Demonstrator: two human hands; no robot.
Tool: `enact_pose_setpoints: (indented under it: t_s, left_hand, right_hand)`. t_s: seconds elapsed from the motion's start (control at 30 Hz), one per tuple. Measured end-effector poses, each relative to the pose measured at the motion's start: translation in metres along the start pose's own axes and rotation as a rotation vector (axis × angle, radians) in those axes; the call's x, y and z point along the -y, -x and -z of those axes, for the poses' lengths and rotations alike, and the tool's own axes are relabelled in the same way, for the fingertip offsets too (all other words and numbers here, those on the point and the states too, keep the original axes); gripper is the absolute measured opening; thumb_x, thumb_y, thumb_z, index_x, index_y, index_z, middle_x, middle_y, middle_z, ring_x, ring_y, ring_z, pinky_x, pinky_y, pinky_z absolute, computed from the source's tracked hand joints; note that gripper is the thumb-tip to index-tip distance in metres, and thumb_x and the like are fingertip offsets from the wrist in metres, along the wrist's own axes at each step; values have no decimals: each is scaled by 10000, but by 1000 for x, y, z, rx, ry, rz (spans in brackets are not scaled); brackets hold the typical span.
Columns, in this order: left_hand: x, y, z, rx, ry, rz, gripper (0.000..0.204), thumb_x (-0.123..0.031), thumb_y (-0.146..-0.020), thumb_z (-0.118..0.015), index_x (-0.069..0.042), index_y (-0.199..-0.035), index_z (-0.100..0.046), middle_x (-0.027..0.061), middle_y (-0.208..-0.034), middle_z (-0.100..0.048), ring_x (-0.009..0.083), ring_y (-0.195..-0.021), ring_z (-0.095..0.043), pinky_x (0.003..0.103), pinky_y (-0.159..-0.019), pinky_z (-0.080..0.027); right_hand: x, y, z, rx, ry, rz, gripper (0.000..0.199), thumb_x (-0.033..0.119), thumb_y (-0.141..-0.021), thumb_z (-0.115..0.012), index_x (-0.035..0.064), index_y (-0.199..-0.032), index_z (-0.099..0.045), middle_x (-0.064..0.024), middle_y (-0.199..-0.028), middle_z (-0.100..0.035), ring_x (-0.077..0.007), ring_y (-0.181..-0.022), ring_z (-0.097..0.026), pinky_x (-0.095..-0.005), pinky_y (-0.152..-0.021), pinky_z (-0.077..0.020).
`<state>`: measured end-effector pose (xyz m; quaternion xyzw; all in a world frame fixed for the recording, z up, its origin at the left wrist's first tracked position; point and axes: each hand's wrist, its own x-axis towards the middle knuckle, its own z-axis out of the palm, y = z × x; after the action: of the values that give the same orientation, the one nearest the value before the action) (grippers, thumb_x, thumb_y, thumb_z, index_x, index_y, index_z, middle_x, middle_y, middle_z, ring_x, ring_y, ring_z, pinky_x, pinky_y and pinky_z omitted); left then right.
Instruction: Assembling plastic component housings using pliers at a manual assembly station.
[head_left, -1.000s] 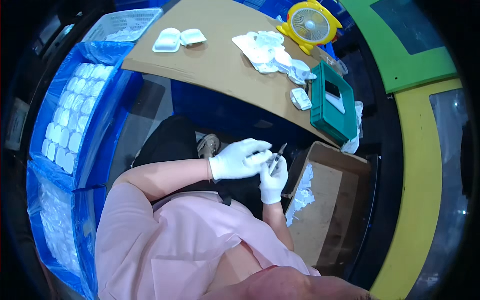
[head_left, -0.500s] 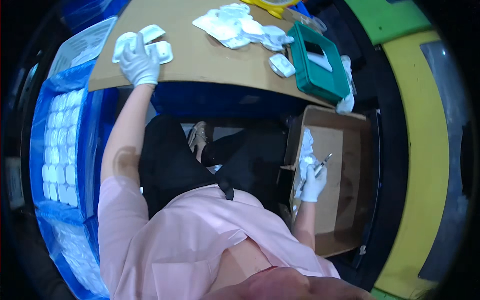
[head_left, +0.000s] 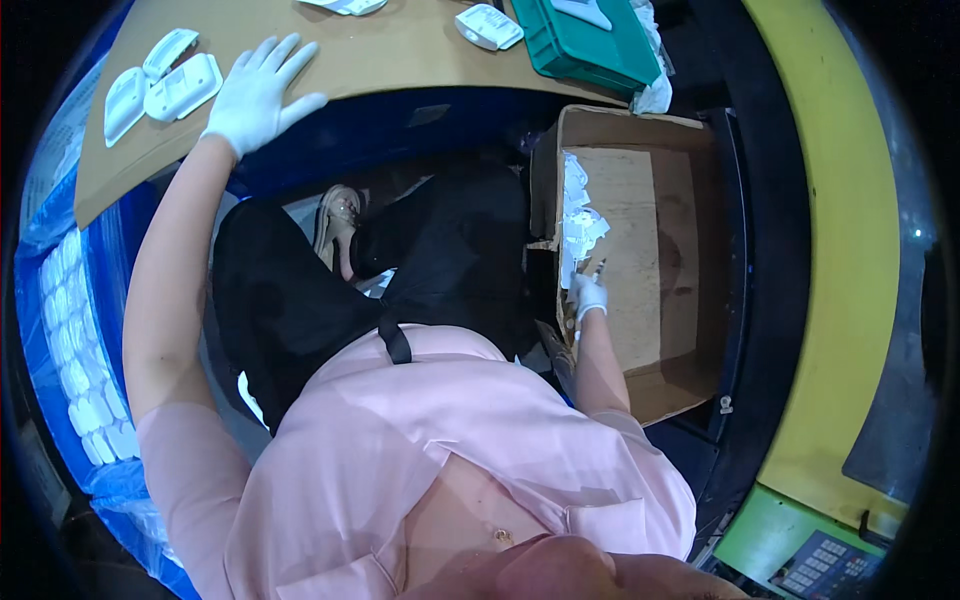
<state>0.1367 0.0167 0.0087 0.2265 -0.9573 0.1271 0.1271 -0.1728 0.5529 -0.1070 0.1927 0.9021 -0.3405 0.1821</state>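
White pieces point(head_left: 184, 88) lay on the tabletop point(head_left: 400, 50) beside our spread left hand point(head_left: 252, 100), our right hand point(head_left: 590, 296) pinched a slim tool point(head_left: 600, 268), and, seemingly between pieces, we likely needed a left-hand grasp next.

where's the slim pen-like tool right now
In the head view, the slim tool is right of centre, in the right hand, at the cardboard box's left side, just below the white scraps.

Left fingers point(head_left: 280, 57) spread, arm point(head_left: 172, 290) extended; right fingers point(head_left: 581, 285) curled.
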Motion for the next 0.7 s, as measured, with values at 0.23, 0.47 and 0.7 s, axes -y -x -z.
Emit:
enact_pose_setpoints:
  t_s: [0.23, 0.47, 0.7]
  left_hand:
    - [-32, -39, 1, 63, -28, 140, 717, -658, -848, -383, -194, -1393, -369, 133, -1435, -341, 310, -1332, -299, 422, -1111, -205]
    - [-35, -39, 46, 155, 303, 174, 754, -616, -755, -542, -93, -1295, -481, 195, -1356, -411, 378, -1285, -321, 491, -1069, -212]
    - [-35, -37, 44, 112, 319, 166, 758, -637, -755, -516, -98, -1287, -490, 194, -1349, -414, 370, -1285, -313, 498, -1070, -191]
  right_hand:
    - [-61, -79, -14, 257, -344, -150, 101, 222, -758, -661, 150, -792, -599, 6, -642, -544, -185, -545, -482, -345, -463, -359]
    - [-30, -56, -11, 262, -376, -339, 97, 219, -789, -632, 169, -745, -562, -11, -596, -503, -185, -417, -410, -334, -360, -316]
    - [-12, -45, -11, 235, -489, -393, 79, 146, -781, -619, 165, -755, -547, 23, -530, -469, -139, -424, -429, -301, -411, -321]
